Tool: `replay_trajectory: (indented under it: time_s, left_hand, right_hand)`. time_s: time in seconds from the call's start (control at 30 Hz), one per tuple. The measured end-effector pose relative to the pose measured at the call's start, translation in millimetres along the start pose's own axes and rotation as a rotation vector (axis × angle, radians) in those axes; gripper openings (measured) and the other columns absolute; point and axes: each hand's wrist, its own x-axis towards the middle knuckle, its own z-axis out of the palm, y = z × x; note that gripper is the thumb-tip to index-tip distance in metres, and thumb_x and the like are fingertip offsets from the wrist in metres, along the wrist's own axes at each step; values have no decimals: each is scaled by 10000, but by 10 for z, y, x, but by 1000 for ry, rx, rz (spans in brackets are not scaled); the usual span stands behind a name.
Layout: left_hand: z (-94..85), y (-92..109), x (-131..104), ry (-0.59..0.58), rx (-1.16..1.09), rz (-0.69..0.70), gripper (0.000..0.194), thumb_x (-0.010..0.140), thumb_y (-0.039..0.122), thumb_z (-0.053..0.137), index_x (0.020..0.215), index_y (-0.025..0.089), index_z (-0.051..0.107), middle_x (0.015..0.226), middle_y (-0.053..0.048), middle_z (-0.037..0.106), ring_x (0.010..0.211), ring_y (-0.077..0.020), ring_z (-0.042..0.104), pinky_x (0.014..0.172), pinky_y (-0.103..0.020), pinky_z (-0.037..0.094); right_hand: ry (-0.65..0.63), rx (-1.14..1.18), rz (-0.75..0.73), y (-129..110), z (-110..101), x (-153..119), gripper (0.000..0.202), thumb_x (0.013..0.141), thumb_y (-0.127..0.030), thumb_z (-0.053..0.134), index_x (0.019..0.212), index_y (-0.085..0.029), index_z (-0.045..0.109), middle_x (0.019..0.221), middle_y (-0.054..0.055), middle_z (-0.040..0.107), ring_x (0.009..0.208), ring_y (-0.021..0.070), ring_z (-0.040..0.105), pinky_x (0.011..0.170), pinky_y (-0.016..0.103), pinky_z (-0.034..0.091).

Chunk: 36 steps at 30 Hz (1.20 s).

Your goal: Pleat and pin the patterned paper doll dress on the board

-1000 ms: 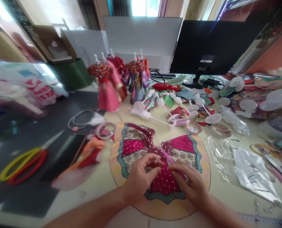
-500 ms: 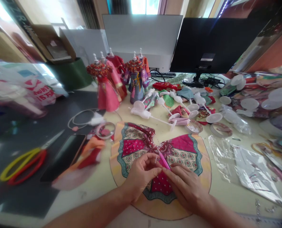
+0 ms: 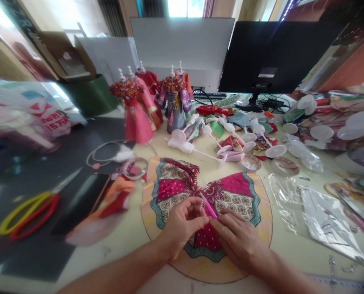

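A round doll-sized skirt [image 3: 211, 241] with magenta, patterned and teal-bordered panels and a peach outer band lies spread on the table, its slit facing away. Over its middle, my left hand [image 3: 183, 222] is closed in a pinch on what looks like a short string of tiny pale beads [image 3: 202, 203]. My right hand [image 3: 241, 234] is closed on a slim pink pointed tool [image 3: 210, 209], tip towards the skirt's waist. Whether it is tweezers I cannot tell. The fingertips of both hands nearly meet, and what lies between them is hidden.
Yellow-and-red scissors [image 3: 36, 212], a phone [image 3: 82, 202] and orange fabric [image 3: 116, 200] lie left. Dressed doll stands [image 3: 137, 118], white stands [image 3: 182, 145] and tape rolls [image 3: 284, 166] are behind. Plastic bags [image 3: 325, 220] lie right, below two monitors [image 3: 270, 57].
The pink tool's tip has shifted slightly left and its body lies a little flatter. Both hands stay almost where they were, and the view has moved very slightly.
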Motion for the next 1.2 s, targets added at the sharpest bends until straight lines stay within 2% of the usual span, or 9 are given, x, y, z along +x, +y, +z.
replay_trajectory:
  time_s: [0.2,0.3,0.47,0.6,0.77,1.2]
  left_hand:
    - [-43,-17,31,13,-49,16,290,695,150,687,961,164,571,764,19,568,726,-77,515,698,-184,409]
    - [-52,-8,46,37,-48,7,308,686,158,694,967,153,569,768,12,557,727,-85,514,683,-188,409]
    - [-58,24,65,62,-52,24,309,682,169,695,964,146,570,800,-4,570,766,-99,524,725,-210,415]
    - [-66,31,79,70,-48,55,277,696,173,683,951,147,578,776,-1,567,743,-93,520,727,-214,410]
    - [-65,26,76,77,-48,53,295,696,180,683,971,148,579,793,-12,573,746,-101,527,727,-222,414]
    - [-62,40,73,84,1,48,290,685,211,690,951,158,587,790,-12,596,753,-112,548,728,-230,426]
  right_hand:
    - [8,99,87,61,44,-99,346,835,-65,402,1170,-111,476,808,79,599,761,181,571,690,339,505]
    - [59,141,99,97,53,-159,401,825,-52,394,1216,-120,455,838,85,603,803,191,573,699,348,505]
    - [160,182,49,86,-49,-124,351,795,-36,485,1139,-103,511,837,86,596,810,182,583,757,350,509]
    - [204,234,16,32,-165,-81,289,798,-49,455,1070,-110,529,771,61,599,764,169,594,773,374,520]
    - [162,298,-5,-2,-208,-77,309,783,-36,434,1068,-127,508,717,36,591,676,142,565,770,400,516]
    - [145,297,11,18,-166,-77,268,800,-57,445,1047,-128,523,748,49,600,685,149,582,772,395,515]
